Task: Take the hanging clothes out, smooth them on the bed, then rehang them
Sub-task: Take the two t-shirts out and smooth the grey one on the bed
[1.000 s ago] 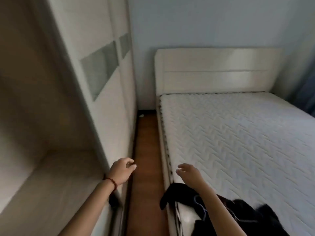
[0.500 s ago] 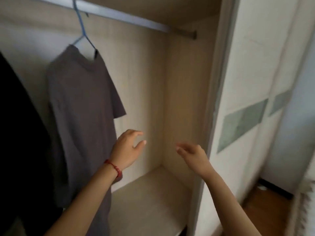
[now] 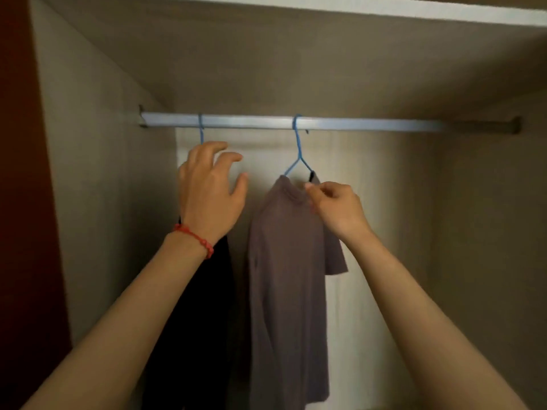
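A grey T-shirt (image 3: 284,276) hangs on a blue hanger (image 3: 297,155) from the wardrobe's metal rail (image 3: 370,124). To its left a black garment (image 3: 207,321) hangs from a second blue hanger hook (image 3: 201,131); my left arm hides most of its top. My left hand (image 3: 210,187), wearing a red bead bracelet, is raised just below that hook with its fingers spread and loosely bent, holding nothing. My right hand (image 3: 336,208) pinches the grey T-shirt's collar beside the hanger's shoulder.
The wardrobe's left wall (image 3: 103,217) and right wall (image 3: 488,232) enclose the hanging space, with the top panel (image 3: 296,54) close above the rail. A dark red surface (image 3: 17,202) borders the far left. The rail's right half carries nothing.
The view swung from the bed to the wardrobe interior. Both hands rose to the hangers: the left up under the black garment's hook, the right onto the grey T-shirt's collar.
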### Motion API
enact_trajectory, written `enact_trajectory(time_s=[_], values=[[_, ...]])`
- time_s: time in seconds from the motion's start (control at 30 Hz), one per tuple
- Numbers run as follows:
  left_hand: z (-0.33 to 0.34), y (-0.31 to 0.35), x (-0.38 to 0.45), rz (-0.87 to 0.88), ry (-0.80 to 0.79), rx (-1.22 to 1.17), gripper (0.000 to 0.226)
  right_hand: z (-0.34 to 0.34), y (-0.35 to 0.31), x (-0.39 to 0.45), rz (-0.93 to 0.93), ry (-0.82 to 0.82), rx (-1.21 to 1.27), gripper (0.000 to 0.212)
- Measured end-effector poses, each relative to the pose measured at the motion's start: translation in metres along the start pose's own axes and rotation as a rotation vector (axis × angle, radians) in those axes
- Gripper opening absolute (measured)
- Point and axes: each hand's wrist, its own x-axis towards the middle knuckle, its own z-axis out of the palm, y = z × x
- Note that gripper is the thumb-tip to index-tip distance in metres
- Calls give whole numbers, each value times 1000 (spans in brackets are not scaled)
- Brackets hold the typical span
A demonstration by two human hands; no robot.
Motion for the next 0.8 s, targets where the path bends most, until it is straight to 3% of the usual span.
enact_trajectory(time_s=[0.07, 0.2, 0.37, 0.43, 0.57, 0.63, 0.73, 0.8], values=[[-6, -17, 16, -115, -44, 75, 36, 12, -17, 19, 43, -2, -54, 52], [-3, -45, 39, -353, -294, 154, 41, 32, -42, 48, 129, -117, -205, 59], [9, -62, 42, -463, -549, 181, 20, 44, -49, 53, 183, -336, -383, 34], [10, -67, 41, -491, -523, 170, 14, 43, -45, 54, 220, -333, -338, 18], [12, -74, 44, -554, -435, 50, 27, 35, -33, 54, 217, -194, -355, 12], [11, -72, 46, -574, -388, -7, 33, 27, -24, 55, 186, -105, -360, 23], [8, -63, 49, -555, -306, -52, 39, 15, -17, 53, 140, -41, -350, 20], [5, -57, 51, -513, -244, -77, 42, 7, -17, 48, 102, 14, -344, 32]])
